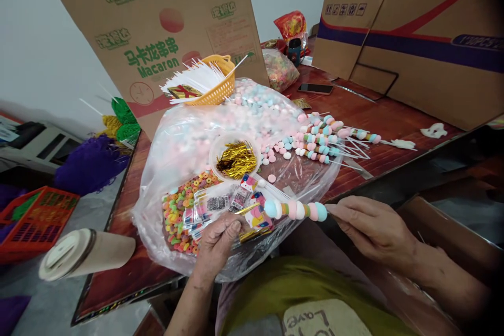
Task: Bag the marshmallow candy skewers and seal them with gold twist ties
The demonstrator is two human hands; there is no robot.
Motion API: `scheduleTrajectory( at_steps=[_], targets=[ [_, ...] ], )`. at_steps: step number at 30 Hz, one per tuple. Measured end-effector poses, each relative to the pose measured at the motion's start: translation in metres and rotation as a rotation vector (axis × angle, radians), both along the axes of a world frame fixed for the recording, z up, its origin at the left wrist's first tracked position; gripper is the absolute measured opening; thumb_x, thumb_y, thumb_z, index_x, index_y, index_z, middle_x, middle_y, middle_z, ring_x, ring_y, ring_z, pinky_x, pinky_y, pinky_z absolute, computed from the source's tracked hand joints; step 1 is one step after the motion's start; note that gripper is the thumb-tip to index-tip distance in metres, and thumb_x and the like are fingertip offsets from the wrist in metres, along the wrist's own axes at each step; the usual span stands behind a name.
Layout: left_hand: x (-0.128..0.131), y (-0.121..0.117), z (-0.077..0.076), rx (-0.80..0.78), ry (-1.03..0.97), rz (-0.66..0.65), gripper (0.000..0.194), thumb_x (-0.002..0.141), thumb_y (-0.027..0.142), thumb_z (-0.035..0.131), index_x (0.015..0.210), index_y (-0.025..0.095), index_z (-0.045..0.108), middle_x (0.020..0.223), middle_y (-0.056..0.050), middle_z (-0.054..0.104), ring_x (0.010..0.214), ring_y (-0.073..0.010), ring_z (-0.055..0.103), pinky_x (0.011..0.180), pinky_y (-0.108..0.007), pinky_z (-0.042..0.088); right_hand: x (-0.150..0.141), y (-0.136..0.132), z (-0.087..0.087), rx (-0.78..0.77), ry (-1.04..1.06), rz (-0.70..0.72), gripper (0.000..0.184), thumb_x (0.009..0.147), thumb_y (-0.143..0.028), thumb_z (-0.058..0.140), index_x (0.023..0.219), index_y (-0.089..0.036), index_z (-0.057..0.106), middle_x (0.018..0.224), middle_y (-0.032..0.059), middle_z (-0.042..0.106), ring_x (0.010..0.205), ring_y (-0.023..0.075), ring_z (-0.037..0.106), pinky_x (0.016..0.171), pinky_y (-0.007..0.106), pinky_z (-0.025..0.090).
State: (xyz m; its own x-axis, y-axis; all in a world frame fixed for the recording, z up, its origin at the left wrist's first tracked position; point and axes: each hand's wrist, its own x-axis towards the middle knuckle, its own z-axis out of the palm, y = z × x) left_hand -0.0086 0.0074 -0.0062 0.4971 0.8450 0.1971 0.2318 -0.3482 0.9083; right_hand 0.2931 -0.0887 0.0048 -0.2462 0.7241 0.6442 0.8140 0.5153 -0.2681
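My right hand (378,226) is closed round the stick end of a candy skewer (295,210) threaded with pink, white and blue marshmallows and small coloured rings. The skewer points left, level, over the table's front edge. Pinched between thumb and finger of my left hand (220,241) is a thin gold twist tie (249,208), close to the skewer's tip. Below and behind it lie printed plastic bags (212,205). A round tub (212,155) of gold twist ties (238,160) stands just beyond. Coloured candy rings (177,210) are spread at the left.
Loose marshmallows (252,100) lie on clear plastic behind the tub. Finished-looking skewers (318,139) are piled at the right. A yellow basket (224,86) holds white sticks. Cardboard boxes (157,26) stand behind, a phone (315,88) lies between them, and a lidded cup (106,249) is at left.
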Motion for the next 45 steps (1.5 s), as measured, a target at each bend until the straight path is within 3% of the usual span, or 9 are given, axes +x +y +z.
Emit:
scheduleTrajectory(
  at_steps=[8, 15, 19, 24, 31, 36, 40, 42, 45],
  targets=[
    [0.007, 0.000, 0.005, 0.174, 0.205, -0.035, 0.026, 0.089, 0.030, 0.049, 0.074, 0.016, 0.065, 0.067, -0.002, 0.063, 0.065, -0.0135, 0.055, 0.066, -0.026, 0.041, 0.012, -0.003, -0.001, 0.088, -0.334, 0.004, 0.029, 0.082, -0.007, 0.048, 0.106, -0.019, 0.058, 0.071, 0.0024, 0.061, 0.059, 0.0135, 0.047, 0.055, 0.029, 0.031],
    [0.012, 0.002, 0.011, 0.284, 0.410, -0.165, 0.030, 0.092, 0.033, 0.041, 0.089, 0.019, 0.067, 0.076, -0.002, 0.067, 0.071, -0.0148, 0.057, 0.073, -0.029, 0.039, 0.009, 0.005, 0.005, -0.252, -0.093, 0.133, 0.019, 0.089, -0.012, 0.043, 0.097, -0.016, 0.060, 0.075, 0.0036, 0.058, 0.064, 0.0112, 0.052, 0.057, 0.021, 0.037],
    [0.020, 0.004, 0.023, 0.136, 0.557, -0.286, 0.052, 0.076, 0.052, 0.060, 0.117, 0.020, 0.056, 0.093, -0.003, 0.066, 0.084, -0.0189, 0.056, 0.075, -0.028, 0.041, 0.003, 0.009, 0.007, -0.283, -0.075, 0.145, 0.019, 0.089, -0.013, 0.042, 0.095, -0.015, 0.060, 0.074, 0.0036, 0.058, 0.064, 0.0114, 0.053, 0.057, 0.021, 0.037],
    [0.046, 0.006, 0.030, -0.171, 0.629, -0.475, 0.025, 0.074, 0.041, 0.064, 0.080, 0.017, 0.059, 0.072, 0.003, 0.055, 0.068, -0.0123, 0.049, 0.062, -0.022, 0.036, -0.002, 0.016, 0.017, -0.282, -0.184, 0.245, 0.021, 0.087, -0.011, 0.040, 0.088, -0.015, 0.061, 0.068, 0.0023, 0.055, 0.058, 0.0115, 0.047, 0.053, 0.023, 0.029],
    [0.064, 0.005, 0.030, -0.649, 0.586, -0.616, 0.036, 0.062, 0.045, 0.073, 0.068, 0.017, 0.050, 0.055, 0.005, 0.051, 0.051, -0.0091, 0.046, 0.049, -0.020, 0.034, 0.003, 0.030, 0.024, -0.237, -0.396, 0.342, 0.023, 0.080, -0.005, 0.040, 0.085, -0.017, 0.060, 0.069, 0.0019, 0.057, 0.058, 0.0129, 0.042, 0.053, 0.028, 0.021],
    [0.078, 0.004, 0.031, -0.764, 0.670, -0.617, 0.040, 0.057, 0.047, 0.074, 0.073, 0.018, 0.052, 0.053, 0.005, 0.050, 0.046, -0.0097, 0.046, 0.044, -0.021, 0.037, -0.009, 0.037, 0.021, -0.165, -0.430, 0.430, 0.022, 0.083, -0.006, 0.040, 0.074, -0.017, 0.057, 0.065, 0.0007, 0.055, 0.057, 0.0129, 0.040, 0.055, 0.029, 0.020],
    [0.077, 0.014, 0.037, -0.500, 0.626, -0.534, 0.056, 0.050, 0.045, 0.079, 0.094, 0.018, 0.056, 0.079, 0.002, 0.057, 0.073, -0.0151, 0.054, 0.063, -0.025, 0.044, -0.008, 0.037, 0.013, -0.200, -0.425, 0.400, 0.021, 0.083, -0.008, 0.041, 0.075, -0.017, 0.058, 0.065, 0.0012, 0.056, 0.057, 0.0123, 0.042, 0.054, 0.027, 0.023],
    [0.069, 0.022, 0.040, -0.426, 0.595, -0.580, 0.059, 0.048, 0.042, 0.082, 0.096, 0.019, 0.057, 0.088, 0.001, 0.058, 0.083, -0.0172, 0.053, 0.071, -0.026, 0.044, -0.003, 0.036, 0.011, -0.198, -0.404, 0.339, 0.023, 0.084, -0.009, 0.040, 0.083, -0.017, 0.061, 0.067, 0.0021, 0.058, 0.060, 0.0124, 0.045, 0.055, 0.026, 0.025],
    [0.055, 0.028, 0.039, -0.685, 0.563, -0.741, 0.043, 0.053, 0.038, 0.080, 0.084, 0.016, 0.059, 0.076, 0.002, 0.059, 0.072, -0.0143, 0.053, 0.067, -0.026, 0.043, 0.002, 0.034, 0.010, -0.117, -0.371, 0.325, 0.025, 0.085, -0.009, 0.038, 0.089, -0.017, 0.061, 0.069, 0.0023, 0.058, 0.062, 0.0129, 0.046, 0.058, 0.027, 0.027]
  ],
)
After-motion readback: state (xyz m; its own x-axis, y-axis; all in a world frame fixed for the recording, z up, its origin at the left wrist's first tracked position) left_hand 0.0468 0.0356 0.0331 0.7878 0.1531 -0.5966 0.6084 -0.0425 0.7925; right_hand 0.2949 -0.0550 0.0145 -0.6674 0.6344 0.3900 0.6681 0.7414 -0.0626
